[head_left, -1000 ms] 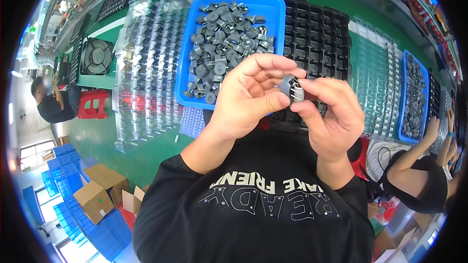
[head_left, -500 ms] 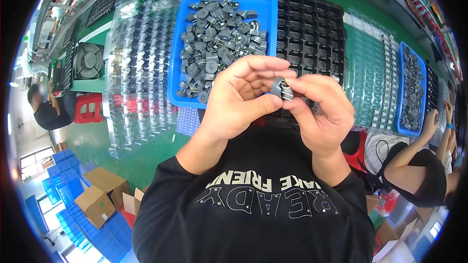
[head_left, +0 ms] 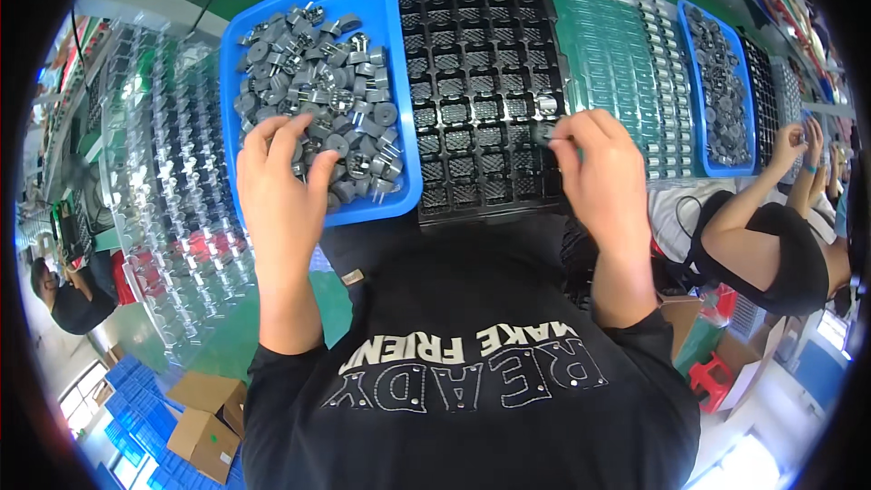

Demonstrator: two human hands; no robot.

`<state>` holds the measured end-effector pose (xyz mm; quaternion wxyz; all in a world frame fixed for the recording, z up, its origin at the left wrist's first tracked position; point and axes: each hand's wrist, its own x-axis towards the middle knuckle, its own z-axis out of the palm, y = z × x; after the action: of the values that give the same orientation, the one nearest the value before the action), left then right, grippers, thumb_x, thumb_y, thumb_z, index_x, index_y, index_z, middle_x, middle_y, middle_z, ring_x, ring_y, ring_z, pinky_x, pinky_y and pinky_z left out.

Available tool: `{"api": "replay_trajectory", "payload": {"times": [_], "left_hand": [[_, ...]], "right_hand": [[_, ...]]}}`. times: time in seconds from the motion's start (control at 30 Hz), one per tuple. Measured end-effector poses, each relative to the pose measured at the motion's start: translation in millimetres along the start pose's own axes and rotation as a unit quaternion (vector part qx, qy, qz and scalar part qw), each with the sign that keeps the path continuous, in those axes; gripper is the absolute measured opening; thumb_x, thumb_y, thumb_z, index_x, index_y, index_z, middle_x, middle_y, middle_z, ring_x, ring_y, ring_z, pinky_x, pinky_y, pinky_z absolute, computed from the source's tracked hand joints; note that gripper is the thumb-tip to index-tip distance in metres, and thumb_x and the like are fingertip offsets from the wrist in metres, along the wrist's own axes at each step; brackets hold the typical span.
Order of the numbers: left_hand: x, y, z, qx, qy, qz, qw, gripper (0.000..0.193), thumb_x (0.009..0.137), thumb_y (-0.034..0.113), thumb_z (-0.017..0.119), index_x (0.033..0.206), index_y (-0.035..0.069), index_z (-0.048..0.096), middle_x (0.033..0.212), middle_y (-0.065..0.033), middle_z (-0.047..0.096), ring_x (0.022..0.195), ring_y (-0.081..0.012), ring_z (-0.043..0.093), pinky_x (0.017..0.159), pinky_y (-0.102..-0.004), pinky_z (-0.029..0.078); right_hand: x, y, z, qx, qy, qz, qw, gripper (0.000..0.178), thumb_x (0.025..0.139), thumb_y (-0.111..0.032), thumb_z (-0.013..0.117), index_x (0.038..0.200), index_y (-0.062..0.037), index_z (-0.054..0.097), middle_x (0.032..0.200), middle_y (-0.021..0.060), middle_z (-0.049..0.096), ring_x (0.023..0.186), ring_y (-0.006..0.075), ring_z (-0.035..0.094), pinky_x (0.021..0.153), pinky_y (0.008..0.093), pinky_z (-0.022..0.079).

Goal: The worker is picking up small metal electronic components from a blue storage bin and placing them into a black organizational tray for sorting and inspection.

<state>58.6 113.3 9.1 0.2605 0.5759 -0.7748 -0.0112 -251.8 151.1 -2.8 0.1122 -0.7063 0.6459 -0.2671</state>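
The blue tray point(head_left: 410, 127) on the left is heaped with grey round plug parts point(head_left: 349, 82) that have metal pins. My left hand point(head_left: 281, 186) reaches over its near side, thumb and fingers apart, the tips among the parts. I cannot see anything held in it. Beside that tray lies a black plastic tray point(head_left: 476, 138) with rows of square pockets. At its right edge my right hand point(head_left: 603, 168) pinches a grey plug part point(head_left: 543, 132) between thumb and fingers, over or in a pocket. A shiny piece point(head_left: 547, 104) shows in the pocket just beyond.
Clear plastic blister trays point(head_left: 163, 172) lie at the left, and more clear trays point(head_left: 612, 82) at the right. Farther right stands a second blue tray point(head_left: 751, 118) of grey parts, near a co-worker point(head_left: 771, 236). Cardboard boxes point(head_left: 204, 436) are at lower left.
Both hands were together on a grey plug part. They have parted: the left went down-left into the blue tray, the right to the black tray's edge with the part. The view has shifted right.
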Motion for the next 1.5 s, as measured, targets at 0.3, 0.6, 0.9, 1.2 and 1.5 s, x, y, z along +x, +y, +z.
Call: {"api": "replay_trajectory", "payload": {"times": [0.3,0.6,0.9,1.2,1.5], "left_hand": [[6.8,1.2,5.8,0.028,-0.049,-0.004,0.998,0.035,0.068,0.019,0.086,0.099,0.009,0.074,0.103,-0.0099,0.068,0.097,-0.0334,0.064,0.086,-0.0431,0.05],[18.1,-15.0,6.9,0.06,-0.123,0.045,0.99,0.028,0.071,0.011,0.082,0.097,0.01,0.072,0.091,-0.008,0.068,0.09,-0.0307,0.062,0.083,-0.0409,0.046],[29.1,-12.3,-3.5,0.035,-0.171,-0.037,0.984,0.032,0.073,0.009,0.081,0.104,0.008,0.073,0.093,-0.0122,0.068,0.086,-0.0305,0.068,0.078,-0.0398,0.053],[31.7,-28.3,8.4,-0.002,-0.08,0.0,0.997,0.012,0.083,0.011,0.073,0.091,0.003,0.069,0.084,-0.0136,0.069,0.08,-0.034,0.067,0.072,-0.0416,0.052],[10.2,-12.6,19.2,-0.636,0.028,-0.249,0.73,0.017,0.098,0.003,0.055,0.113,0.003,0.063,0.092,-0.0068,0.065,0.078,-0.0162,0.064,0.073,-0.0321,0.054]], "right_hand": [[-15.4,26.0,-10.7,-0.207,-0.067,0.037,0.975,0.014,0.086,0.002,0.055,0.095,-0.0013,0.064,0.091,0.0187,0.062,0.091,0.0385,0.064,0.076,0.046,0.054],[-17.8,48.9,-23.9,0.003,0.027,0.115,0.993,0.02,0.082,-0.007,0.072,0.101,-0.0027,0.069,0.094,0.0158,0.069,0.084,0.0338,0.068,0.075,0.0425,0.054],[-37.9,145.1,-50.3,-0.028,0.015,0.313,0.949,0.021,0.081,-0.011,0.078,0.098,-0.0052,0.066,0.079,0.0055,0.068,0.072,0.0144,0.063,0.066,0.0318,0.049],[-75.1,199.0,-59.7,0.062,-0.022,0.179,0.982,0.011,0.096,0.0,0.061,0.106,-0.0002,0.066,0.099,0.0037,0.061,0.089,0.0109,0.058,0.08,0.0247,0.047],[-56.4,155.0,-31.4,0.25,0.104,0.196,0.942,0.016,0.101,-0.004,0.058,0.115,0.0021,0.061,0.104,0.0076,0.066,0.083,0.0112,0.063,0.075,0.0246,0.051]]}}
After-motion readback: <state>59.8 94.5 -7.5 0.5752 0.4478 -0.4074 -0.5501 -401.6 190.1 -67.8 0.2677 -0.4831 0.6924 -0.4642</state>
